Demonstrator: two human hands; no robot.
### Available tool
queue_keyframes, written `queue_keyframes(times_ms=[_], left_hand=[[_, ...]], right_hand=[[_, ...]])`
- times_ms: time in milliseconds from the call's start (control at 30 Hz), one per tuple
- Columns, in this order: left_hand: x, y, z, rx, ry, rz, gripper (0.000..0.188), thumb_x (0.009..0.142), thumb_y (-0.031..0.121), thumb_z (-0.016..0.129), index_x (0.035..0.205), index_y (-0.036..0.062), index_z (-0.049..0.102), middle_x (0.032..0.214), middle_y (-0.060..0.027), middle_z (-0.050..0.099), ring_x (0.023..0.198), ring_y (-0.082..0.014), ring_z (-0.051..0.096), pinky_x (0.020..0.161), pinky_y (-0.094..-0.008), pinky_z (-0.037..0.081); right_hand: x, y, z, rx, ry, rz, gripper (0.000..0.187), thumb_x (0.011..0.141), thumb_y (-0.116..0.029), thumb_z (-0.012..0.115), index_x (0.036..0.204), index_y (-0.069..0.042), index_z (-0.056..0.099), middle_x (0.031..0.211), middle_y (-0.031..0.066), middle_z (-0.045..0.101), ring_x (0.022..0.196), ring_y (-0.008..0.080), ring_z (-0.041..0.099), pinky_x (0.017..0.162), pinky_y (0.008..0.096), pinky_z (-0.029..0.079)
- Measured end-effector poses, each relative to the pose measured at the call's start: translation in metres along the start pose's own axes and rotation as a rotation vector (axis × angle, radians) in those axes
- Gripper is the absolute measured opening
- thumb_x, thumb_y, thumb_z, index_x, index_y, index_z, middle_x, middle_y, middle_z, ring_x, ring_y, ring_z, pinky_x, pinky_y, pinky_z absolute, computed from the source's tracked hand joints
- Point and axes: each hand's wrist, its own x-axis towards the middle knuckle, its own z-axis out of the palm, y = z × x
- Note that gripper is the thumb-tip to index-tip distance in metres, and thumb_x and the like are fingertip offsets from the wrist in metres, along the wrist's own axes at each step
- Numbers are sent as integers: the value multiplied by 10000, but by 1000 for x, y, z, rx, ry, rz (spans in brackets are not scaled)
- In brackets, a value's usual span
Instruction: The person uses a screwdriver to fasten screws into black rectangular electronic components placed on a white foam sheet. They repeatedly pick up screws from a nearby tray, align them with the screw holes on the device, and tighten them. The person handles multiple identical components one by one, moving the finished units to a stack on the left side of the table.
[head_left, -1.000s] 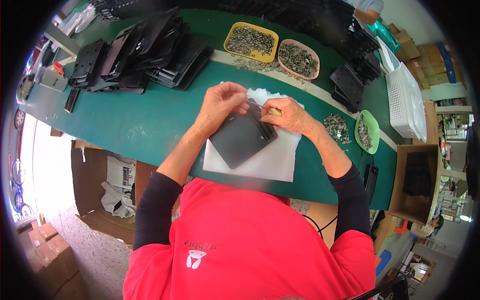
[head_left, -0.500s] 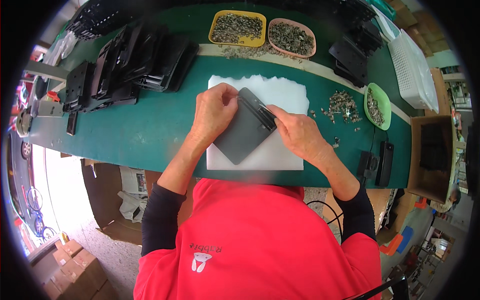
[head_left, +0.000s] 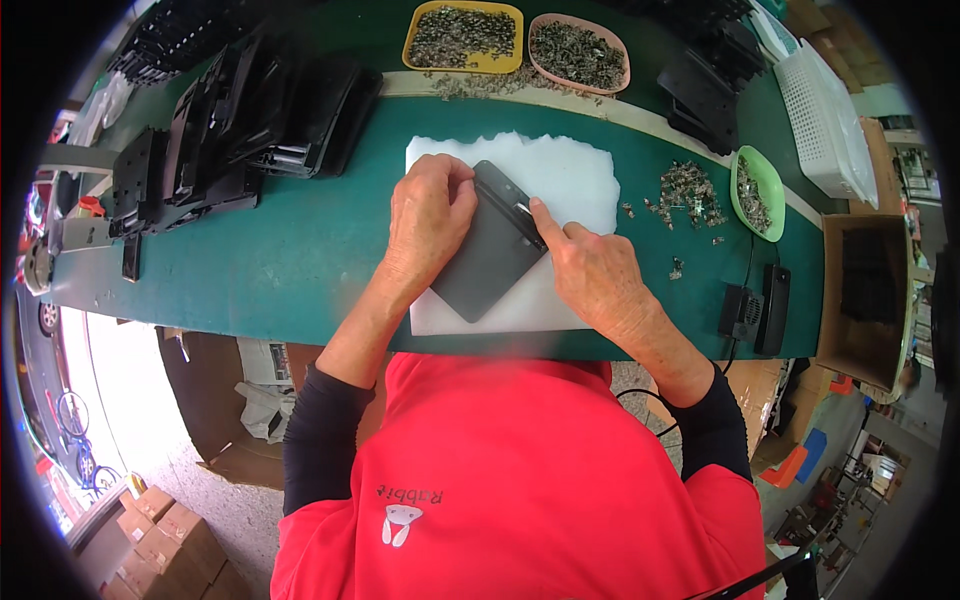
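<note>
Dark grey flat panel [head_left: 482,262], cornerwise atop a white sheet [head_left: 575,180]

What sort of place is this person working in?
Probably a small assembly workshop: the green workbench holds a pile of black parts, and a yellow tray holds many small metal pieces.

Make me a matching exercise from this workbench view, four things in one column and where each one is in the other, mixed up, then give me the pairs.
1. dark panel
2. white sheet
3. green bowl
4. yellow tray

A. left of the pink tray
B. beneath the dark panel
C. right of the loose metal pieces
D. held at its edge by the left hand

Pairs: 1-D, 2-B, 3-C, 4-A
</note>
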Motion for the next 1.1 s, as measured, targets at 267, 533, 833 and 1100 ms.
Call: queue_keyframes(times_ms=[267,533,833,1100], left_hand=[[-2,1,3,90,34,109,112,830,39,643,915,-34,646,843,-151,655,695,-246,637,662,-350,514],[-4,-1,6,99,47,111,110,825,39,645,911,-29,647,859,-161,656,703,-281,638,665,-369,512],[-1,-5,-1,24,46,40,117,843,43,633,933,-28,657,773,-113,676,664,-172,644,643,-314,519],[2,-7,-4,53,-38,-49,114,864,55,613,934,-20,661,729,-67,675,610,-119,615,603,-279,520]], right_hand=[[7,-6,-9,-81,-103,-3,563,792,-48,609,1350,-46,530,707,90,623,564,258,647,522,374,526],[20,-12,-22,-94,-192,-54,491,806,-40,580,1286,52,547,648,145,647,560,287,664,530,376,539],[32,-20,-27,-113,-95,-133,266,809,-51,591,1025,93,642,610,129,652,591,273,690,524,347,547],[31,-14,-24,50,-99,-95,112,789,-78,635,820,26,663,623,127,647,613,271,692,561,364,558]])
